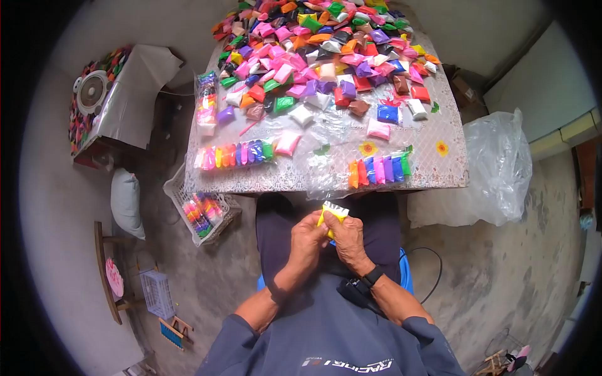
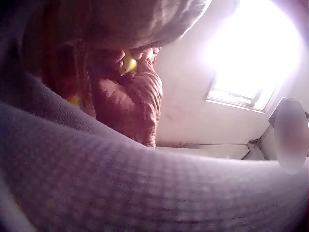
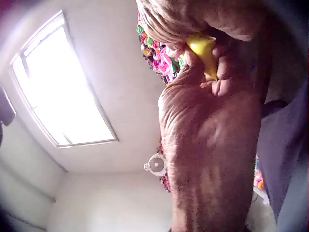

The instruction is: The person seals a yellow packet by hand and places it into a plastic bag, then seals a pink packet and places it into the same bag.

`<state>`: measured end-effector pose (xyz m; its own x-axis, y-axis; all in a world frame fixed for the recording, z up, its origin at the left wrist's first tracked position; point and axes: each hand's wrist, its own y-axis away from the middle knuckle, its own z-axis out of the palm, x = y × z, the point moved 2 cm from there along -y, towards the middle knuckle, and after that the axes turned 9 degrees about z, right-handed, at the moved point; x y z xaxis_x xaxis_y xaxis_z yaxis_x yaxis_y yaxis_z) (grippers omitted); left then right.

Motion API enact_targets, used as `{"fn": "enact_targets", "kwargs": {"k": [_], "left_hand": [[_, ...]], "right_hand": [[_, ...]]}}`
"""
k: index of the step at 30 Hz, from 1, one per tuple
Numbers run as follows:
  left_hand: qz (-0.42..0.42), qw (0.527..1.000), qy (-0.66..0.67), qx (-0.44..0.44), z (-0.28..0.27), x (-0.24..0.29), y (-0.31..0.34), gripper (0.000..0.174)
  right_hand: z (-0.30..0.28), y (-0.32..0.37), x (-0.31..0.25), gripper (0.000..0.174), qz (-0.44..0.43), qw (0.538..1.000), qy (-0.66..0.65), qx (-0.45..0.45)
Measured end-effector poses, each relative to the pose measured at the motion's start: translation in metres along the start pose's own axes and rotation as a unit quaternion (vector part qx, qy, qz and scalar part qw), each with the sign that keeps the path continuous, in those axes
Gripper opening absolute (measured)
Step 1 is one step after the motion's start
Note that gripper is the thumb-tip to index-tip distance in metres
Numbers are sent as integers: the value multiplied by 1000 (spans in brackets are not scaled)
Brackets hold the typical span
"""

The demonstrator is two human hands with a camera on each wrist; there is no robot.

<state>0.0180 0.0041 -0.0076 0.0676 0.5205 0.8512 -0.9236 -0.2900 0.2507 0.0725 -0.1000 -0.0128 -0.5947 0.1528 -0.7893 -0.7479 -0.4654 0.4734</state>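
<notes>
Over the lap, just off the table's front edge, both hands hold a small yellow packet point(image 1: 332, 219) with a white patterned end. My left hand point(image 1: 307, 238) pinches its left side with thumb and fingers. From the other side my right hand point(image 1: 348, 240) grips it, the thumb lying on its face. The right wrist view shows the yellow packet point(image 3: 203, 51) bulging between curled fingers, and only a sliver of it appears in the left wrist view. On the table nearby lie a clear bag point(image 1: 316, 169) and a row of coloured packets point(image 1: 379, 171).
Loose coloured packets point(image 1: 301, 56) are heaped across the back of the table point(image 1: 433, 172). A filled clear bag of packets point(image 1: 235, 155) lies at front left, with a pink packet point(image 1: 287, 143) beside it. A white basket point(image 1: 224, 229) holds more packs on the floor; plastic sheeting point(image 1: 495, 169) hangs at right.
</notes>
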Motion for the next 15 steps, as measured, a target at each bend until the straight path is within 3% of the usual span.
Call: {"fn": "enact_targets", "kwargs": {"k": [3,9,11,15], "left_hand": [[28,997,64,18,11,-6,3,19],[2,991,128,40,11,-4,8,19],[-6,988,147,34,8,-10,8,18],[-11,990,136,41,11,-9,6,16]], "right_hand": [[-5,7,-6,31,-1,997,80,5],[5,18,-10,32,-33,998,40,35],[2,18,-15,33,-41,991,121,40],[-5,7,-2,37,-26,995,91,35]]}}
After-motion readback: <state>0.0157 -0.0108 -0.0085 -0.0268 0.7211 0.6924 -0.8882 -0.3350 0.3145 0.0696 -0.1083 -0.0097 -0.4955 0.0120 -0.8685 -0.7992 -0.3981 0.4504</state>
